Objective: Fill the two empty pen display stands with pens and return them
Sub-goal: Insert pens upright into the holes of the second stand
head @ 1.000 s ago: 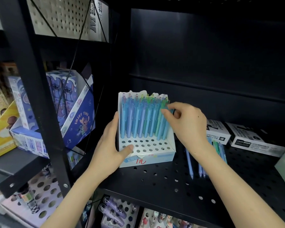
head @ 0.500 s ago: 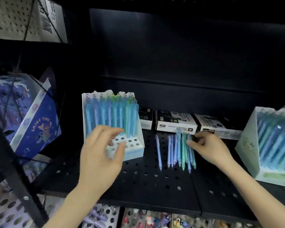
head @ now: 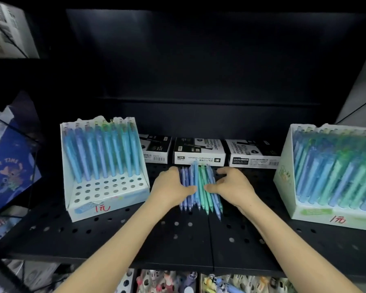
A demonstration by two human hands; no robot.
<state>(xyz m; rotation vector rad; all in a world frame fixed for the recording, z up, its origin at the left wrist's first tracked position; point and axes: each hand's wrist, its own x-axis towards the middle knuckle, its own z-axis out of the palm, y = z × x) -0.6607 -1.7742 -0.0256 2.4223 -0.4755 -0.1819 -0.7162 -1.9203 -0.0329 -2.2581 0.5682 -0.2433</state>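
On the shelf (head: 178, 240) beside the half-filled stand (head: 106, 187), the left hand (head: 171, 188) and right hand (head: 231, 186) curl around loose pens (head: 201, 187). An uneven squeeze could send some rolling off the edge.

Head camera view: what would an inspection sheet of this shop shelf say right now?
Surface: black perforated shelf.
Job's things: left stand, front holes empty; right stand, looks full; loose pens lying between.
Clutter: marker boxes at the back.
Grips: left hand and right hand cup the loose pens from either side.
Cables: nothing seen.
Surroundings: blue cartoon box on the left; goods on the shelf below.
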